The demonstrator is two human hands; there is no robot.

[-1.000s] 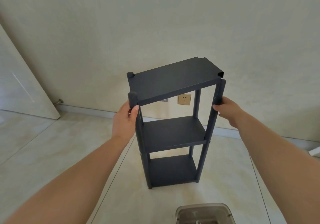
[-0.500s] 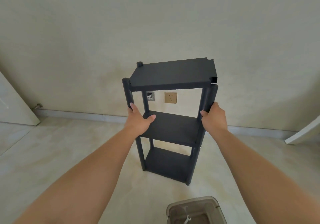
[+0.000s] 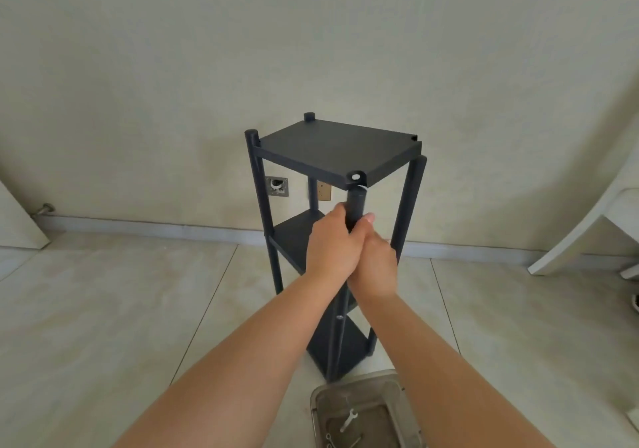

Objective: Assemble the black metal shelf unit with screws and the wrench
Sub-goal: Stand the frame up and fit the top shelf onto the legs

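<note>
The black metal shelf unit [image 3: 337, 152] stands upright on the tiled floor, with three shelves and four posts. Its near corner post [image 3: 356, 205] faces me, its top just below the top shelf's corner hole. My left hand [image 3: 332, 243] and my right hand [image 3: 375, 261] both grip this post side by side, just under its top end. A small silver wrench [image 3: 348, 420] lies in the clear plastic tray [image 3: 397, 383] on the floor near my feet.
A wall with two sockets [image 3: 276, 186] stands right behind the shelf. A white door [image 3: 17, 226] leans at the left and a white chair or table leg [image 3: 570, 240] stands at the right. Small loose hardware [image 3: 345, 442] lies in the tray.
The shelf has turned so one corner post faces me. My hands left the two side posts and came together on this near post.
</note>
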